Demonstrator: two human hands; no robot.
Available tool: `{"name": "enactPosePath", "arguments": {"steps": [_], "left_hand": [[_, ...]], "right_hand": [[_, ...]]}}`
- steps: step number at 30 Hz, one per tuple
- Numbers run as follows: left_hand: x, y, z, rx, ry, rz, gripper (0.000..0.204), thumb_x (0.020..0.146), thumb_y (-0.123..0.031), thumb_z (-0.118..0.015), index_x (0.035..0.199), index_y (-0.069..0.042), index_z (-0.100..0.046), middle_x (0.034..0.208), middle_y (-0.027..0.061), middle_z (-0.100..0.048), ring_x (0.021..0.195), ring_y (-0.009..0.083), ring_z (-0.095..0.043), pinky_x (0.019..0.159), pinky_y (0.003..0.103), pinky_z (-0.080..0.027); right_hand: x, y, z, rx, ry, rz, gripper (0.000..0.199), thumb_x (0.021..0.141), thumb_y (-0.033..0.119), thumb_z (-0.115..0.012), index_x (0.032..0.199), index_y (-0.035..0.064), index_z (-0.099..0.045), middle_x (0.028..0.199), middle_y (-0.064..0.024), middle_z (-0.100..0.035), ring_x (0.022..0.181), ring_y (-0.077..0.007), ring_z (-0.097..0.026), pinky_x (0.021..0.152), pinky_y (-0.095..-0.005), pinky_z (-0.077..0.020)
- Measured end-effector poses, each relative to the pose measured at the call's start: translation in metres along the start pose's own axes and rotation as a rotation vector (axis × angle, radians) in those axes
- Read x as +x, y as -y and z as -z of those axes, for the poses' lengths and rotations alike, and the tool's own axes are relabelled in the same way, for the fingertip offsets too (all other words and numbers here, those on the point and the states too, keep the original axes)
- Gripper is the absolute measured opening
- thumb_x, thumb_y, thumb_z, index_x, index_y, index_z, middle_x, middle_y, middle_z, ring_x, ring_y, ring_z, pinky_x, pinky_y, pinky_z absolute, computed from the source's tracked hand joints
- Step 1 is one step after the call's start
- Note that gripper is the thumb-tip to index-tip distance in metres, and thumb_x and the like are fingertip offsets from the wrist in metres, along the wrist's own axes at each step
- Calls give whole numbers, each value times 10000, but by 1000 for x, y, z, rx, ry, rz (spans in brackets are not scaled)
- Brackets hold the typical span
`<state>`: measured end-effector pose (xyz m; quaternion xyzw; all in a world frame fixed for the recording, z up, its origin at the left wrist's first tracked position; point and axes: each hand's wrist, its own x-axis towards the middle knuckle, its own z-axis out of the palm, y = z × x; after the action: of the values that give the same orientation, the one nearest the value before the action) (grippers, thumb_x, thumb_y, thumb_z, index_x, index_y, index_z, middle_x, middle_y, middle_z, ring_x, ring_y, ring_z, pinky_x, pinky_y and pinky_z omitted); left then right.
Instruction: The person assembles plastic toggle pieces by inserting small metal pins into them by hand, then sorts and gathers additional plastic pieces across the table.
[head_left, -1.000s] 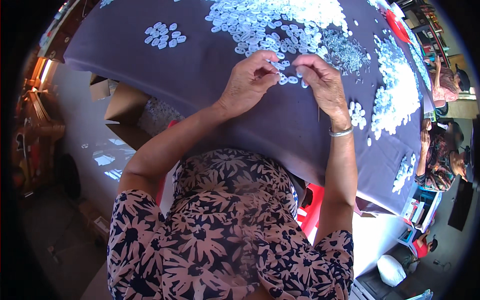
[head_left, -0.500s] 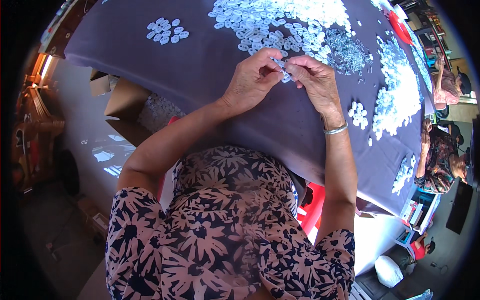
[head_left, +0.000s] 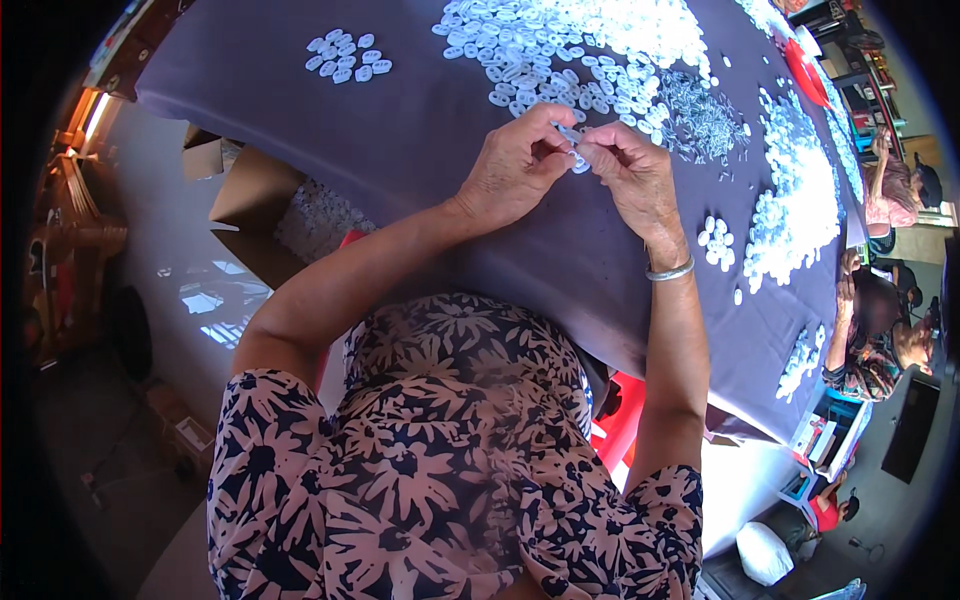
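Over the dark tablecloth [head_left: 430,150], my left hand [head_left: 512,168] and my right hand [head_left: 635,182] meet, with thumbs and fingertips pinched. Between them is a small whitish, oval plastic piece [head_left: 579,164], partly covered by the fingers. My left fingertips also grip a thin bluish-white bit, too small to make out. Just beyond the hands spreads a large heap of similar white oval pieces [head_left: 540,70]. Beside it, nearer my right hand, lies a pile of thin metallic-looking slivers [head_left: 702,118]. A silvery bangle [head_left: 670,270] circles my right wrist.
A small cluster of oval pieces [head_left: 347,58] lies at the far left; rounder white pieces [head_left: 716,243] and a bright white heap [head_left: 800,195] lie right. An open cardboard box [head_left: 256,192] with pieces stands below the table's left edge. Other people [head_left: 868,335] sit along the right.
The view has shifted slightly, so the table things sit a little differently. Both hands stay pinched together on the small plastic piece, with only slight finger movement.
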<state>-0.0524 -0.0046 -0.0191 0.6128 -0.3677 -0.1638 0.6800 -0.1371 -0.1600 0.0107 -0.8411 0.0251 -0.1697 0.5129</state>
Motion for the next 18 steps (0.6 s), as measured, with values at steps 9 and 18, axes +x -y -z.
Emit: {"name": "enactPosePath", "arguments": {"steps": [9, 18], "left_hand": [[0, 6, -1, 29, -33, -59, 129, 817, 44, -631, 928, 25, -568, 1083, 26, -510, 712, 53, -538, 571, 193, -465], [3, -1, 1, 4, 2, 48, 158, 840, 14, -630, 974, -14, -552, 1071, 22, -516, 702, 60, -544, 554, 201, -479]], "right_hand": [[1, 15, -6, -259, -27, 78, 88, 865, 82, -658, 857, 2, -623, 734, -1, -589, 639, -51, -497, 570, -213, -423], [1, 15, -1, -218, -28, -26, 69, 865, 80, -660, 875, 15, -638, 759, 12, -604, 697, -51, -530, 619, -208, -440]]}}
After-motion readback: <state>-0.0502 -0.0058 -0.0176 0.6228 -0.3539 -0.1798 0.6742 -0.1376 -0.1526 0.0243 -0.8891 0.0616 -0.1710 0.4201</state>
